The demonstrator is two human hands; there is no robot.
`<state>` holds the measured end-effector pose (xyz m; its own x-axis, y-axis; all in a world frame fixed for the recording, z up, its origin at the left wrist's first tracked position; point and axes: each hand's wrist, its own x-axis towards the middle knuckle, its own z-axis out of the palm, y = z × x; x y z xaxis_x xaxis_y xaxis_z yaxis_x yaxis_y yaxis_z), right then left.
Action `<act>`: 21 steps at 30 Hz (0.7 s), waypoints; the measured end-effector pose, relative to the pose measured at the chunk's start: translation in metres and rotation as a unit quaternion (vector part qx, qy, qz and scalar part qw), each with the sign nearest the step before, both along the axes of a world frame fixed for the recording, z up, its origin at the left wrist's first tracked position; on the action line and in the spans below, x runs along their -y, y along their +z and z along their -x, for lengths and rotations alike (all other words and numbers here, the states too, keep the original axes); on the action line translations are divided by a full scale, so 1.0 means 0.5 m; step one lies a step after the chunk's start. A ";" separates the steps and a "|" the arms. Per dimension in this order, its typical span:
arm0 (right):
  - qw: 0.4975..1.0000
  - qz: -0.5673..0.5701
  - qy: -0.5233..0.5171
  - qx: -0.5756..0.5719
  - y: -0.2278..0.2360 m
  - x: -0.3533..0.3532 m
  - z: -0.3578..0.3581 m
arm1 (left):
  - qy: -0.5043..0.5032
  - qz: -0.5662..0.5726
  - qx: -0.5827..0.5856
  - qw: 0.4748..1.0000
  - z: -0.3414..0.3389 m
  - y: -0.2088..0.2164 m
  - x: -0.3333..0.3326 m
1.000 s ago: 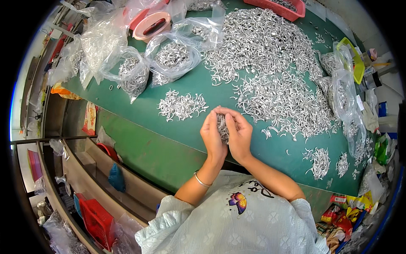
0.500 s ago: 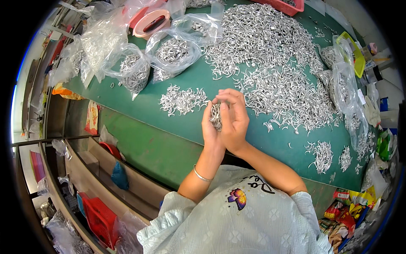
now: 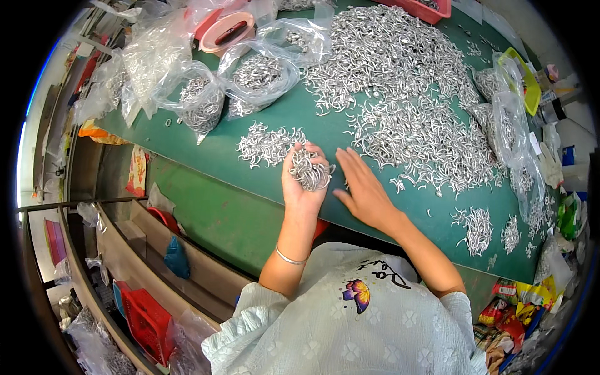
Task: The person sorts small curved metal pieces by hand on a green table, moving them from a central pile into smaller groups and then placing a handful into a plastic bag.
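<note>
My left hand [image 3: 302,187] is cupped palm-up around a handful of small curved silver metal pieces [image 3: 310,170], its fingertips curling over their far side. To the right, my right hand [image 3: 364,192] is apart from it, fingers stretched out, just over the green table [image 3: 281,195] or resting on it; I cannot tell which. A small pile of the same curved pieces [image 3: 265,144] lies just beyond and left of my left hand. The large heap of curved metal pieces [image 3: 400,69] spreads across the table's far middle and right.
Clear plastic bags of metal pieces [image 3: 257,72] stand at the far left, beside a pink bowl [image 3: 247,32] holding a dark red tool. Small piles [image 3: 476,230] lie at the right front. More bags [image 3: 503,128] and a yellow-green basket [image 3: 524,81] line the right edge.
My hands were cupped together around the metal pieces. They have parted: the right has moved off to the right and opened, while the left has turned up, showing the handful.
</note>
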<state>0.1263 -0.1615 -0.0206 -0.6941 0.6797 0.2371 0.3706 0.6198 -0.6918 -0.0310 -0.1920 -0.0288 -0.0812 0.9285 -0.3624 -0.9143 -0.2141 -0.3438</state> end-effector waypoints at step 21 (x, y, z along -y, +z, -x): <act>0.981 -0.162 0.078 0.075 -0.026 0.017 -0.069 | -0.014 0.019 0.028 0.999 0.042 0.070 -0.029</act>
<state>0.1606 -0.1702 -0.0334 -0.8273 0.4682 0.3104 0.3362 0.8553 -0.3941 -0.0522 -0.1775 0.0063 -0.0350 0.9158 -0.4000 -0.8997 -0.2031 -0.3863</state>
